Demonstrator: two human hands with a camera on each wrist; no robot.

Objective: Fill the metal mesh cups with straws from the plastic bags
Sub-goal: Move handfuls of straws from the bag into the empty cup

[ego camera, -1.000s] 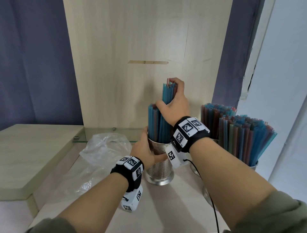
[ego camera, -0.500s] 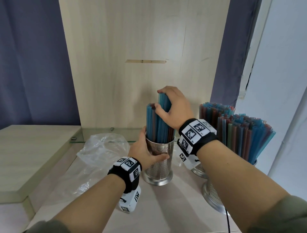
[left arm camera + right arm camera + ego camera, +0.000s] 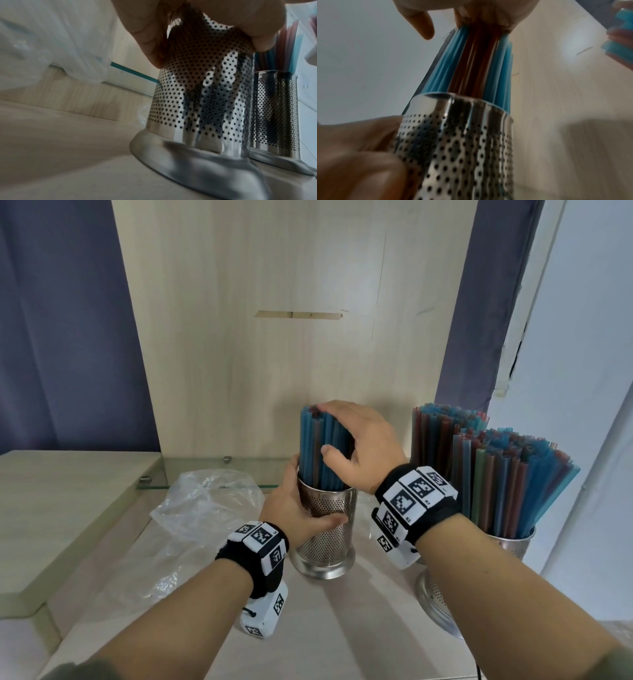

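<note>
At the centre of the head view a perforated metal mesh cup (image 3: 325, 529) stands upright on the pale counter (image 3: 359, 628), holding a bundle of blue and reddish straws (image 3: 320, 446) that rise well above its rim. The left hand (image 3: 294, 508) grips the cup's wall, thumb across the front and fingers (image 3: 149, 44) curled round its far side. The right hand (image 3: 356, 446) lies over the top of the bundle, its fingers (image 3: 337, 409) curved across the straw ends and the thumb pressing the front of the bundle, so it holds the straws. Left of the cup a crumpled clear plastic bag (image 3: 205, 501) lies on the counter. At the right of the frame two more mesh cups, the nearer one (image 3: 510, 542), stand packed with fanned straws (image 3: 513, 474).
</note>
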